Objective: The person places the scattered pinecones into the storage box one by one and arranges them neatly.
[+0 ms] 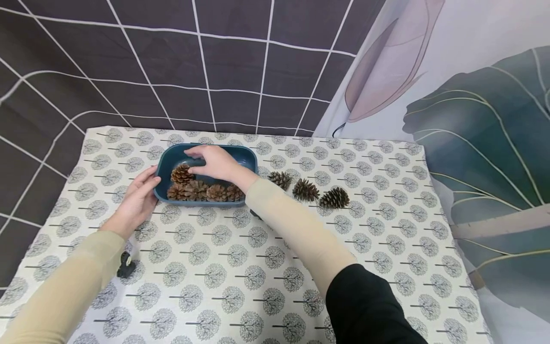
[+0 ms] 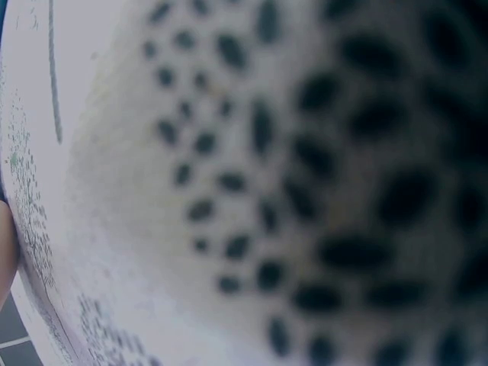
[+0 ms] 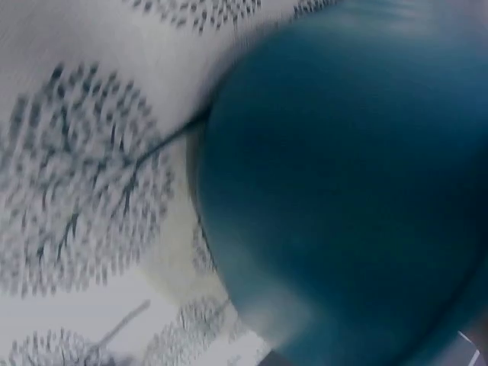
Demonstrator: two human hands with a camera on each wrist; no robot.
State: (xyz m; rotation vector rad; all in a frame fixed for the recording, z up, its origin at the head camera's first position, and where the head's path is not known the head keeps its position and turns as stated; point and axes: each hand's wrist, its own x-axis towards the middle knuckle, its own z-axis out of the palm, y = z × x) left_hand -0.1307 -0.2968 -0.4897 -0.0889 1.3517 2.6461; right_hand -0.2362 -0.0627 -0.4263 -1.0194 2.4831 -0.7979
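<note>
A dark blue plastic bin [image 1: 251, 165] stands near the back of the table with several brown pine cones [image 1: 195, 190] along its near side. One more pine cone [image 1: 182, 174] sits at the left inside it. My right hand [image 1: 215, 162] is over the bin, thumb and fingers spread apart, the thumb close to that left cone. Against the bin's left end rests my left hand [image 1: 136, 198], its fingers and thumb touching the outside near the rim. The right wrist view is mostly filled by the blue bin wall [image 3: 335, 183]; the left wrist view shows mainly blurred cloth.
Right of the bin, three pine cones lie in a slanting row: one nearest the bin [image 1: 280, 180], a middle one [image 1: 305, 190] and a farther one [image 1: 334, 198]. A tree-patterned cloth [image 1: 232, 301] covers the table. Dark gridded fabric [image 1: 172, 57] hangs behind.
</note>
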